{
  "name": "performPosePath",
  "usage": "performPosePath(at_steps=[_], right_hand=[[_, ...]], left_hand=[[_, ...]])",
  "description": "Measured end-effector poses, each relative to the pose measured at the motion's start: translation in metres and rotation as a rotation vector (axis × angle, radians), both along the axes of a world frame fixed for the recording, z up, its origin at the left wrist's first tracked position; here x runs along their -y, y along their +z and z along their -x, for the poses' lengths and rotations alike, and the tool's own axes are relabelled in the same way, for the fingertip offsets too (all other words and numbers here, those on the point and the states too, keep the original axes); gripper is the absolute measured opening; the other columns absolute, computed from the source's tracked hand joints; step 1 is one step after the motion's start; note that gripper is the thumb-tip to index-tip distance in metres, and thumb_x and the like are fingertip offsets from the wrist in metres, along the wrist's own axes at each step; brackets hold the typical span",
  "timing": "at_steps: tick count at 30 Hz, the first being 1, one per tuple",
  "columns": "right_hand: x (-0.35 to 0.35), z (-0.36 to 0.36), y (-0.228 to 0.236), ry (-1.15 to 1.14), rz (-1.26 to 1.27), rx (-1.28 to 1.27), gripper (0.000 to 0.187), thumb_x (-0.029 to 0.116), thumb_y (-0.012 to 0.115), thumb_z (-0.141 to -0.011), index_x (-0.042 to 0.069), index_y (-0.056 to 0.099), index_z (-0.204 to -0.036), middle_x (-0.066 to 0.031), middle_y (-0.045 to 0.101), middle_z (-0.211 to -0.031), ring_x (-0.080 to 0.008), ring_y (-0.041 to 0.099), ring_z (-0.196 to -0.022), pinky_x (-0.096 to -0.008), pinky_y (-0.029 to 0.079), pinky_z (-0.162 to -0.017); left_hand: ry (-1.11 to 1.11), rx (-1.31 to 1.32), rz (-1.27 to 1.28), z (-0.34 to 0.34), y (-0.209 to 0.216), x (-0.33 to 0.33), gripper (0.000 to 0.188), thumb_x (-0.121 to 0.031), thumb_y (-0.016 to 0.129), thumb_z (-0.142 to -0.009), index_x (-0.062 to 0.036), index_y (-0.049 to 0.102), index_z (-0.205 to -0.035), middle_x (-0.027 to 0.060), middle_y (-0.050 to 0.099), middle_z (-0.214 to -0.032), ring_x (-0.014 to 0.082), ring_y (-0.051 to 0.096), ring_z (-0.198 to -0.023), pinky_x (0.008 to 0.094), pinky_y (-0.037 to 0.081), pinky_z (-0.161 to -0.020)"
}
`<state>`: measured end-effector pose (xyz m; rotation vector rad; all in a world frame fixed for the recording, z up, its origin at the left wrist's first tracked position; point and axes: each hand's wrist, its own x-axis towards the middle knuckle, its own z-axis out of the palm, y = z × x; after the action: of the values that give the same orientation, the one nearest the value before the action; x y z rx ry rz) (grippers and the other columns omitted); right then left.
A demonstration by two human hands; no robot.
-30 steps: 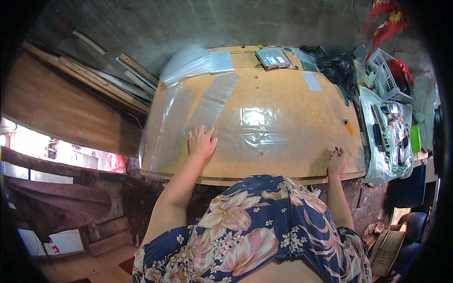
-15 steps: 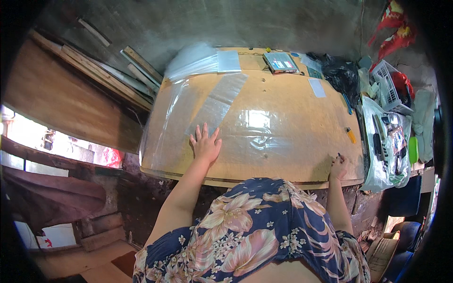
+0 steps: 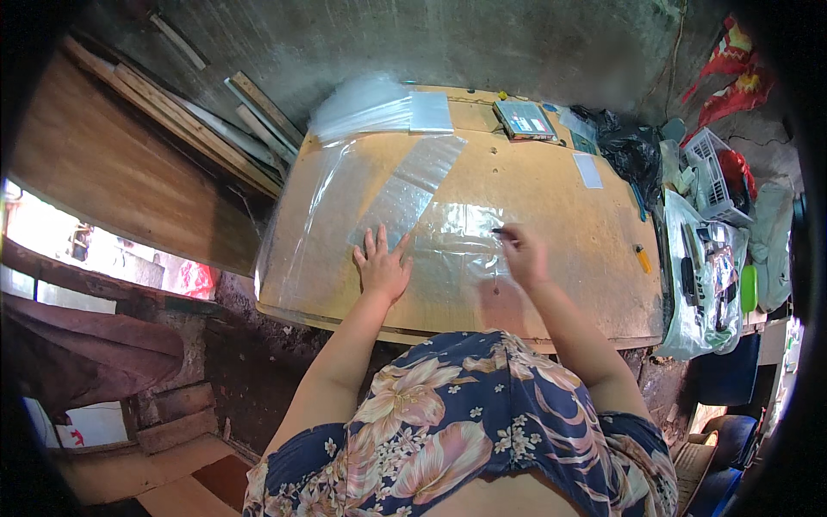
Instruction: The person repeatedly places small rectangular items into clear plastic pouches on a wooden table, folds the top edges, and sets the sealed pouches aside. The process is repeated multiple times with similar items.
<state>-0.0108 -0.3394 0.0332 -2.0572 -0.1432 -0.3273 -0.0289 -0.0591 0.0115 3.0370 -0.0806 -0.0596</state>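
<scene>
Clear plastic sheeting (image 3: 323, 220) is spread over the left and middle of a wooden tabletop (image 3: 551, 207). My left hand (image 3: 384, 269) lies flat on it with fingers spread, at the near end of a narrower clear plastic strip (image 3: 413, 177) that runs off to the far right. Over the shiny middle part of the sheeting, my right hand (image 3: 527, 256) is closed on a small dark object (image 3: 499, 231), whose tip sticks out to the left. What kind of object it is cannot be made out. Whether this hand touches the plastic is unclear.
A stack of clear plastic sheets (image 3: 366, 108) sits at the far left. Beyond the middle lies a flat box (image 3: 525, 121). Along the right are a white card (image 3: 588, 171), a yellow-handled cutter (image 3: 643, 258), a black plastic bag (image 3: 631, 151), a white basket (image 3: 713, 172) and tools on plastic (image 3: 702, 267).
My right hand has moved left from the table's near right edge to the middle of the sheeting, carrying the small dark object. My left hand stays on the plastic.
</scene>
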Motion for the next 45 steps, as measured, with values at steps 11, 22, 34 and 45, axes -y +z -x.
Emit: performPosePath(at_steps=[11,22,34,45], right_hand=[[-0.095,-0.029,-0.026,0.338,0.504,0.022,0.01,0.016,0.056,-0.084,0.011,0.064,-0.086,-0.0101,0.063,-0.085,-0.0306,0.062,-0.085,-0.0403,0.052,-0.073],[-0.107,-0.033,-0.045,0.364,0.508,0.115,0.008,0.014,0.055,-0.08,0.01,0.062,-0.082,-0.0095,0.062,-0.08,-0.03,0.062,-0.083,-0.0401,0.052,-0.071],[-0.106,-0.031,-0.035,0.369,0.542,0.136,0.007,0.012,0.057,-0.079,0.008,0.062,-0.082,-0.0106,0.062,-0.081,-0.0294,0.062,-0.081,-0.0387,0.052,-0.071],[0.072,0.018,0.01,-0.42,-0.664,-0.268,0.014,0.0,0.057,-0.088,-0.004,0.056,-0.101,-0.011,0.064,-0.088,-0.0141,0.064,-0.072,-0.0232,0.053,-0.057]], left_hand=[[-0.013,0.014,0.034,-0.002,-0.001,-0.003,0.05,-0.039,0.05,-0.089,-0.0313,0.045,-0.138,0.0164,0.024,-0.151,0.0382,0.017,-0.14,0.059,0.015,-0.108],[-0.009,-0.006,0.038,-0.002,0.004,-0.003,0.049,-0.038,0.051,-0.089,-0.0309,0.046,-0.137,0.0165,0.024,-0.151,0.0378,0.018,-0.139,0.0586,0.014,-0.108],[-0.013,0.001,0.029,-0.001,0.001,-0.002,0.05,-0.039,0.051,-0.089,-0.0304,0.046,-0.138,0.0167,0.025,-0.151,0.0381,0.019,-0.139,0.0582,0.015,-0.108],[-0.14,0.167,0.034,0.002,-0.002,0.003,0.05,-0.034,0.056,-0.085,-0.0247,0.05,-0.134,0.0159,0.026,-0.15,0.0375,0.019,-0.139,0.0615,0.014,-0.108]])
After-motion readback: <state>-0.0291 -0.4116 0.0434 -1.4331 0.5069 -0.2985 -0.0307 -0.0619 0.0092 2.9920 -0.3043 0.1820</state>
